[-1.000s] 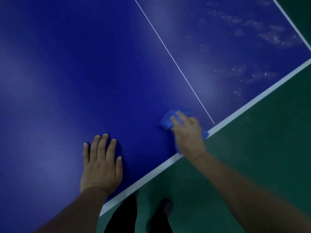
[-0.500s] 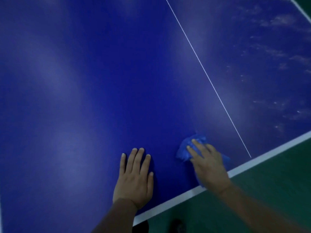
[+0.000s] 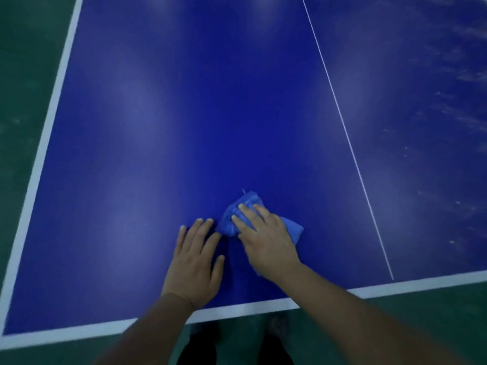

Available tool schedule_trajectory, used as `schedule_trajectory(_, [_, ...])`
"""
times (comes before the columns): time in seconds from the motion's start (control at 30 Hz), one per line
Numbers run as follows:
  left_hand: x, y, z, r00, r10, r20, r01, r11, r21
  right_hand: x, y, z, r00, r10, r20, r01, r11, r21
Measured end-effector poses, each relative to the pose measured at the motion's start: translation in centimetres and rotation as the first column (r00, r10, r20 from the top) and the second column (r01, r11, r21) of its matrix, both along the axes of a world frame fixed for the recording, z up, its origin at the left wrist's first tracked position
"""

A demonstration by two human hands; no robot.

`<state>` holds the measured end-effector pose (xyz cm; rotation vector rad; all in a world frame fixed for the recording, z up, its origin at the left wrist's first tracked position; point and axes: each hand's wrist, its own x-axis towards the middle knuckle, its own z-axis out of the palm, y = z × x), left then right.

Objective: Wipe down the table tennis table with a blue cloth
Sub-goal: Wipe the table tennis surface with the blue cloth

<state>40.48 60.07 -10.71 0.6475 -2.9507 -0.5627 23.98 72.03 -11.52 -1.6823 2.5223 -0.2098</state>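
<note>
Pressing a bunched blue microfibre cloth (image 3: 238,216) onto the glossy dark-blue table tennis table (image 3: 184,114) under the right hand (image 3: 266,238), fingers nearly straight and lying on it rather than curled round, well left of the thin white centre line (image 3: 342,122). Bracing flat with the left hand (image 3: 196,262), fingers spread and holding nothing, just left of the cloth. Risking the loosely held cloth sliding out from under the fingers, and probably leaving the pale smears (image 3: 463,106) right of that line unwiped.

I see table top (image 3: 184,114) deep blue, pale glare patches across it. White border band (image 3: 47,143) along left and near edges; thin white centre line (image 3: 345,133) running away from me. Whitish smudgy streaks (image 3: 458,106) on right half. Cloth (image 3: 232,219) brighter blue than table, ribbed texture. Floor (image 3: 23,61) dark green. Dark shoes (image 3: 275,346) at bottom.
</note>
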Motion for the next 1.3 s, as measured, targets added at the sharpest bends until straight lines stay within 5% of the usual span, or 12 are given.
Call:
schedule_trajectory(0.1, [0.9,4.2,0.1,0.983,0.181,0.003,-0.181,0.983,-0.037,-4.3,6.8,0.4,0.979,-0.204,-0.005,0.204,0.979,0.000])
schedule_trajectory(0.23, [-0.7,10.2,0.0,0.989,0.146,0.031,-0.145,0.989,-0.017,-9.8,17.5,1.0,0.854,-0.517,-0.051,0.519,0.854,0.039])
schedule_trajectory(0.37, [-3.9,14.0,0.0,0.992,0.119,0.040,-0.118,0.993,-0.025,-9.7,17.2,1.1,0.664,-0.747,-0.015,0.747,0.665,-0.023])
schedule_trajectory(0.53, [-6.6,16.4,-0.1,0.990,0.141,-0.016,-0.142,0.988,-0.054,-3.8,14.4,-0.2,0.987,-0.158,-0.020,0.159,0.987,0.022])
schedule_trajectory(0.63, [-7.9,17.8,-0.3,0.992,0.125,0.024,-0.124,0.991,-0.045,-10.3,19.9,-0.1,0.963,-0.269,-0.009,0.269,0.963,0.019])
schedule_trajectory(0.77, [-8.8,18.5,-1.1,0.985,0.111,0.132,-0.100,0.991,-0.084,-21.1,29.3,0.8,0.658,-0.749,-0.074,0.753,0.656,0.053])
schedule_trajectory(0.87, [-8.6,18.4,-1.5,0.982,0.112,0.151,-0.096,0.989,-0.112,-21.7,28.5,1.1,0.400,-0.917,-0.011,0.915,0.398,0.061])
schedule_trajectory(0.93, [-8.5,18.4,-1.6,0.981,0.114,0.156,-0.096,0.989,-0.114,-17.6,24.6,0.7,0.536,-0.843,-0.042,0.844,0.535,0.037])
schedule_trajectory(1.03, [-8.7,18.5,-1.5,0.981,0.121,0.151,-0.101,0.986,-0.134,-9.4,20.3,-0.3,0.911,-0.407,-0.061,0.411,0.907,0.095])
schedule_trajectory(1.13, [-8.7,18.5,-1.5,0.980,0.128,0.150,-0.107,0.984,-0.141,-11.6,22.6,-0.5,0.970,-0.241,-0.041,0.244,0.960,0.140])
schedule_trajectory(1.2, [-8.7,18.5,-1.6,0.978,0.132,0.163,-0.109,0.983,-0.145,-17.1,26.6,-0.5,0.877,-0.468,-0.111,0.480,0.865,0.149])
schedule_trajectory(1.3, [-8.7,18.6,-1.5,0.977,0.129,0.172,-0.105,0.984,-0.145,-23.9,32.3,0.8,0.492,-0.869,-0.049,0.864,0.481,0.145])
